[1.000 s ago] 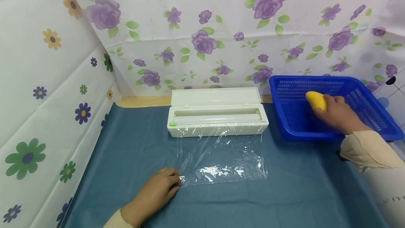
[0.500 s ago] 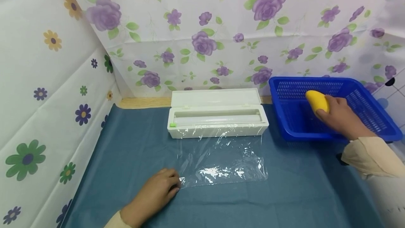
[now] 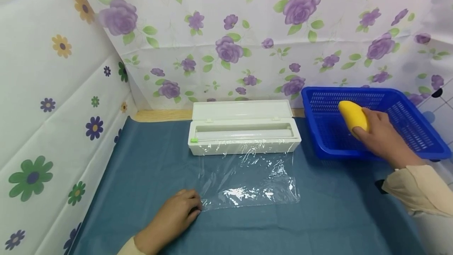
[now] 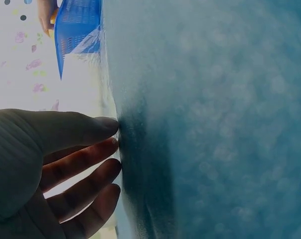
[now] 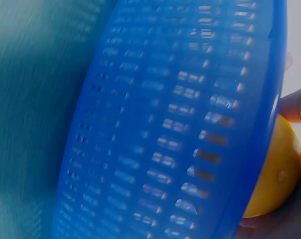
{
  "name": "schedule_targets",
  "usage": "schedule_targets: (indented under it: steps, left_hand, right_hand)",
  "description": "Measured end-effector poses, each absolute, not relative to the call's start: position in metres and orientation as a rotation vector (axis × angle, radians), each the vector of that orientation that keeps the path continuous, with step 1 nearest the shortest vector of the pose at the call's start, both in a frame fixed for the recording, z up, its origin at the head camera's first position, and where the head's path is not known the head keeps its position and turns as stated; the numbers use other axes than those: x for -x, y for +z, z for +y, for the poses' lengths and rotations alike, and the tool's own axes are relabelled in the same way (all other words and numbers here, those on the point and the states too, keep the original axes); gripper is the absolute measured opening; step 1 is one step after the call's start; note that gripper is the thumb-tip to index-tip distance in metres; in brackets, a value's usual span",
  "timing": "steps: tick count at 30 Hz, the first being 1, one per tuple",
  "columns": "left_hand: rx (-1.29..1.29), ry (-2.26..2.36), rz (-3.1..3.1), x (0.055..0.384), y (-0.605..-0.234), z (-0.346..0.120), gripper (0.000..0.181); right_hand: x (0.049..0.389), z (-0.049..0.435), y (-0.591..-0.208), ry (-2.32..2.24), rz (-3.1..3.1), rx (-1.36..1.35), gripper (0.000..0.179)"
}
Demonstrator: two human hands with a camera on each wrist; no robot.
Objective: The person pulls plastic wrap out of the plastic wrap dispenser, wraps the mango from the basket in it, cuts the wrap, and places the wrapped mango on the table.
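My right hand [image 3: 385,137] grips a yellow mango [image 3: 354,117] over the blue basket [image 3: 339,154]. In the right wrist view the mango [image 5: 279,172] shows behind the basket's rim, and most of the hand is cut off. A sheet of clear cling film [image 3: 247,180] lies on the table, drawn from a roll [image 3: 244,134] in a white dispenser box [image 3: 244,147] whose lid stands up. At the sheet's near left corner rests my left hand [image 3: 177,211]. Its fingertips [image 4: 108,124] touch down there with the fingers fairly straight, thumb and forefinger slightly apart.
A green slider [image 3: 194,140] sits at the box's left end. Flowered sheeting [image 3: 198,62] covers the back and left walls. Blue-green cloth [image 3: 247,231] covers the table, with a wooden strip [image 3: 162,115] along the back. The basket stands right of the box.
My right hand has drawn slightly back and lifted the mango a little, still above the basket. The left hand keeps its place at the film's corner.
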State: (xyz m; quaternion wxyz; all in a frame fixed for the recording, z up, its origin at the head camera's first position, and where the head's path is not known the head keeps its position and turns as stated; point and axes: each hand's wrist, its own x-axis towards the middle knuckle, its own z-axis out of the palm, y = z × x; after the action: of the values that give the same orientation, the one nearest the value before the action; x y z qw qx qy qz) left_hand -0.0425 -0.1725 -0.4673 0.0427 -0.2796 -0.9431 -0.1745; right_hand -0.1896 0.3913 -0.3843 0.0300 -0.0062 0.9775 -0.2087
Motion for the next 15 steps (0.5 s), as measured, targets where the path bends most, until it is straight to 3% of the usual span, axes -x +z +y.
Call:
schedule_targets:
  steps: [15]
  left_hand:
    - [0.834,-0.537,-2.932,0.044,-0.465,-0.172,0.01]
  right_hand:
    - [0.162,0.343,-0.362,-0.729,3.061,0.193,0.078]
